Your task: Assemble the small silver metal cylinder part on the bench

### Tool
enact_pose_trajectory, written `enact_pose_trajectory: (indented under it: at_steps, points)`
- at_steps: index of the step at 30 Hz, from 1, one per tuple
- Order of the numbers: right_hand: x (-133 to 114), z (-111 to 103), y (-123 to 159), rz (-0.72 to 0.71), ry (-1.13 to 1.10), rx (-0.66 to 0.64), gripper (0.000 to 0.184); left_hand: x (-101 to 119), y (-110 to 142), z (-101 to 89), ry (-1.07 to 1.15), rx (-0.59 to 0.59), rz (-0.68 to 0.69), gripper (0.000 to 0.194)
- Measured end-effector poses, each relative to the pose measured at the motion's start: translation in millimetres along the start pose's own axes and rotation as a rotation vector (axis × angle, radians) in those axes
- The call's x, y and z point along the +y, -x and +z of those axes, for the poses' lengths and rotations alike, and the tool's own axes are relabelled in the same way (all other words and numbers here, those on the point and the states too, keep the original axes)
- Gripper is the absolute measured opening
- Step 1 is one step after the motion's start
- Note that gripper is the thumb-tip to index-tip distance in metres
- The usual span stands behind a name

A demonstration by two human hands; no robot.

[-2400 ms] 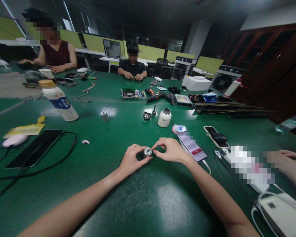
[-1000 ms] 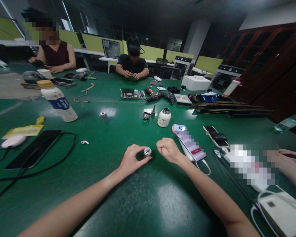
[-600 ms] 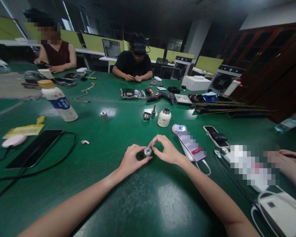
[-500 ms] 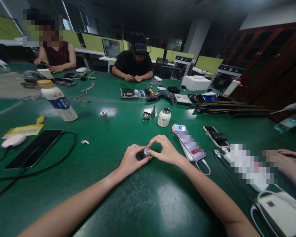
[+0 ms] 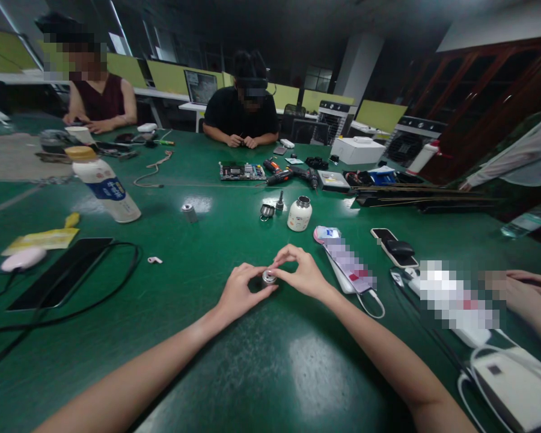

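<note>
Left hand: the left hand (image 5: 240, 292) grasps the small metal cylinder (image 5: 268, 279) from the side, thumb on the near side and fingers on the far side.
Right hand: the right hand (image 5: 303, 273) has thumb and index finger brought close together at the cylinder's top; whether they pinch a small part there, I cannot tell.
Metal cylinder: between the two hands, over the middle of the green surface (image 5: 234, 367), its round end facing up.
Second cylinder: a similar grey canister (image 5: 189, 213) stands upright farther off, toward the left.
Beyond the hands: a cream bottle (image 5: 299, 215) with an open metal mouth stands near a small steel cup (image 5: 267, 211); farther back lie a circuit board (image 5: 242, 172) and a power drill (image 5: 305, 175).
Right side: a smartphone (image 5: 349, 264) lies tilted near the right hand, and a black mouse (image 5: 400, 248) rests on another phone (image 5: 383, 239).
Left side: a white earbud (image 5: 154, 260), a dark tablet (image 5: 61, 275) with a black cable over it, and a plastic bottle (image 5: 108, 189) with an orange cap.
People: one person (image 5: 103, 99) sits at the far left, another (image 5: 241, 114) across the surface; more hands (image 5: 525, 288) show at the right edge.
</note>
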State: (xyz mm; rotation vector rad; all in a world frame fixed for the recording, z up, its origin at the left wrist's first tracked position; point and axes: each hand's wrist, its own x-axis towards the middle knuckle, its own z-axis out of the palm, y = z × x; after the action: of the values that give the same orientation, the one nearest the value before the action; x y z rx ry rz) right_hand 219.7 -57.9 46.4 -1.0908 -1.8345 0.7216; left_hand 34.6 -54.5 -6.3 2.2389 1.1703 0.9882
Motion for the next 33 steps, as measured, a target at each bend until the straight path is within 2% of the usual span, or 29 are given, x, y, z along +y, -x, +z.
enact_pose_trajectory:
  at_steps: [4, 7, 11, 14, 18, 22, 24, 29, 31, 33]
  points:
    - [15, -9, -7, 0.045, -0.079, 0.105, 0.026, 0, 0, -0.2, -0.002, 0.003, -0.007, 0.035]
    - [37, -11, -10, 0.064, -0.036, 0.117, 0.024, 1, 0, -0.5, -0.004, -0.001, -0.008, 0.035]
    - [64, -5, -6, 0.049, -0.026, 0.004, 0.017, 1, 1, -0.9, -0.019, -0.001, -0.005, 0.035]
    - [73, 2, -2, 0.001, 0.031, -0.039, 0.01, 1, 2, -0.8, -0.034, 0.01, -0.002, 0.036]
    - [75, 6, 2, -0.058, 0.218, 0.001, 0.005, -1, 1, 1.1, -0.021, 0.069, -0.046, 0.036]
    - [74, 6, 4, -0.104, 0.287, 0.017, 0.003, -5, -1, 3.4, -0.023, 0.145, -0.109, 0.035]
    - [72, 7, 5, -0.159, 0.317, 0.094, 0.004, -6, -2, 3.7, -0.039, 0.15, -0.139, 0.033]
    - [58, 25, 5, -0.313, 0.263, 0.439, 0.01, -7, -3, 3.8, -0.061, 0.135, -0.172, 0.033]
    - [52, 37, 5, -0.364, 0.23, 0.467, 0.01, -8, -3, 4.2, -0.058, 0.136, -0.17, 0.033]
    - [47, 48, 4, -0.424, 0.213, 0.427, 0.011, -10, -3, 4.7, -0.057, 0.137, -0.162, 0.032]
